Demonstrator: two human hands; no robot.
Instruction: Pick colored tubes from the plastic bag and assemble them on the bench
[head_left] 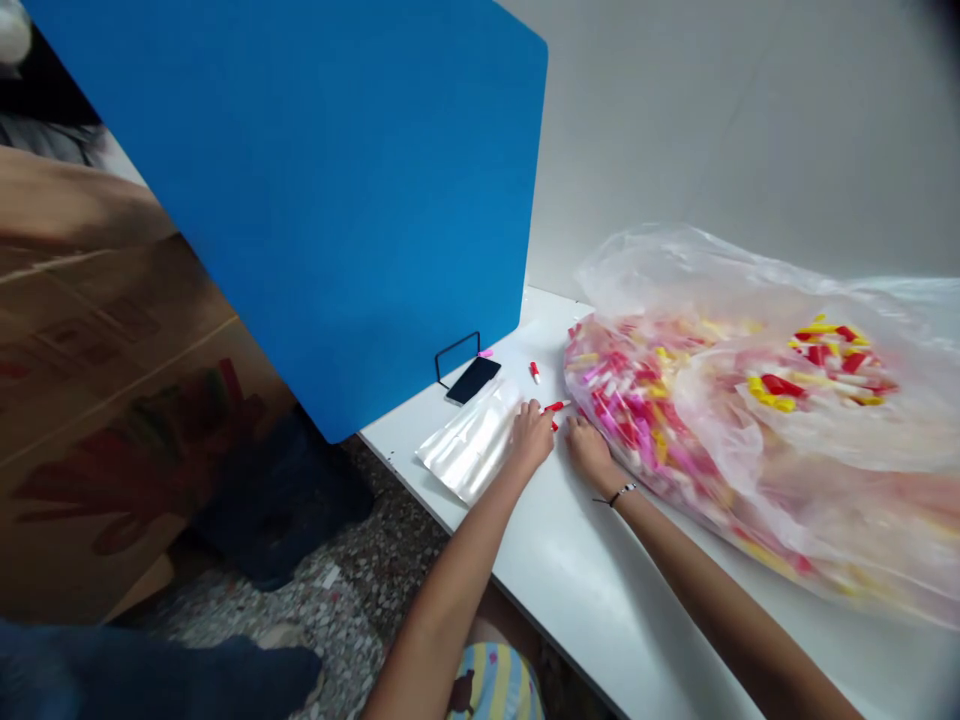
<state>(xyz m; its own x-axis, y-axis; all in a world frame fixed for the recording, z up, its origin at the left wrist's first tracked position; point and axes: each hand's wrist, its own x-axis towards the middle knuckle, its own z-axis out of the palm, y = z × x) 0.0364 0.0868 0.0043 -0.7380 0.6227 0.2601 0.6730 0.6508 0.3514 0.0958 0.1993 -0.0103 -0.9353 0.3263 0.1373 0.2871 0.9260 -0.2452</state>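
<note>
My left hand (531, 438) rests on the white table (592, 590), fingers curled around a small red piece (556, 407) that sticks out past the fingertips. A stack of clear plastic sleeves (472, 442) lies just left of it. My right hand (587, 449), a thin bracelet on the wrist, sits close beside the left with fingers bent against the edge of a big clear bag (757, 420) full of red, pink and yellow pieces. What the right fingers hold, if anything, is hidden.
A loose red-and-white piece (535, 373) and a black phone (472, 380) lie near the foot of a blue divider panel (330, 200). Cardboard boxes (90, 380) stand on the speckled floor at left. A white wall runs behind the table.
</note>
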